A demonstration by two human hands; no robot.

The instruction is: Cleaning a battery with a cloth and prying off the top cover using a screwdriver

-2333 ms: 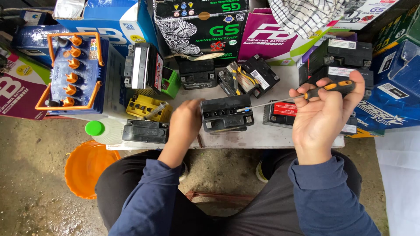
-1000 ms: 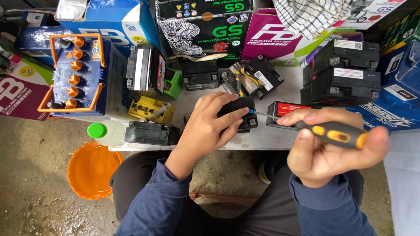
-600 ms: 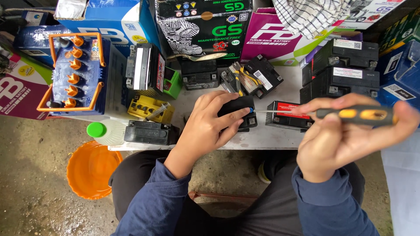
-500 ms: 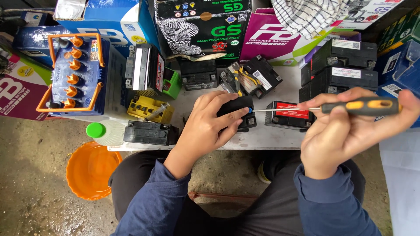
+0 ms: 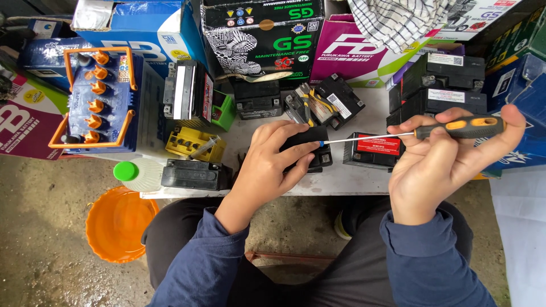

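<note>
Small black battery (image 5: 310, 149): lying near the middle of the white bench top (image 5: 347, 181), just short of its near edge, and being covered and pressed by the left hand (image 5: 272, 165), whose fingers are curling together over its top and near side. Screwdriver (image 5: 421, 132), black and orange handle, thin steel shaft: being held level by the right hand (image 5: 446, 162), fingers clamped together around the handle, the tip touching the battery's right upper corner beside the left fingertips. Red-topped black battery (image 5: 375, 150): sitting just right of the held one, under the shaft. Stacked black batteries (image 5: 441, 85): standing farther right and far. Blue battery with orange caps (image 5: 99, 105): occupying the left end of the bench. Yellow part (image 5: 190, 142) and low black battery (image 5: 193, 174): lying left of the left hand, the latter at the near edge. Green-capped white bottle (image 5: 136, 173): lying at the near left corner. Orange bowl (image 5: 119, 222): sitting on the floor below that corner. Cardboard battery boxes (image 5: 261, 34): walling the far side. Open room: a bare strip along the near edge between the two hands, and bare floor to the left. Against half a second earlier: the right hand is sitting slightly farther right with the handle nearer level; the left hand is staying on the battery.
</note>
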